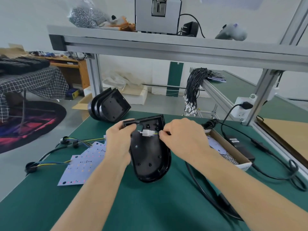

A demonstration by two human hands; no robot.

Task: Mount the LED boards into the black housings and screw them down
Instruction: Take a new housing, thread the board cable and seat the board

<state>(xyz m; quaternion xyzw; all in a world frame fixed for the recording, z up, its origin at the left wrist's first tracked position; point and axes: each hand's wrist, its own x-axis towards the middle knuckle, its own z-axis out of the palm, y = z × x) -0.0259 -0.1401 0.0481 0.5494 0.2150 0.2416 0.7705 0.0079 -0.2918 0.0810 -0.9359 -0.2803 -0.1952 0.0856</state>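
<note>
Here, one black housing (pixel 150 157) gripped by left hand (pixel 118 140), right hand (pixel 182 136) fingers pinching one white connector's (pixel 146 132) wires.

The left hand (pixel 119 140) grips the top left edge of a black housing (pixel 150 160) tilted on the green mat (pixel 150 205). The right hand (pixel 181 137) pinches thin wires beside a white connector (pixel 146 132). LED boards (pixel 83 164) lie to the left.

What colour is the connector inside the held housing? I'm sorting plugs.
White; the connector shows best in the head view, against the black housing.
</note>
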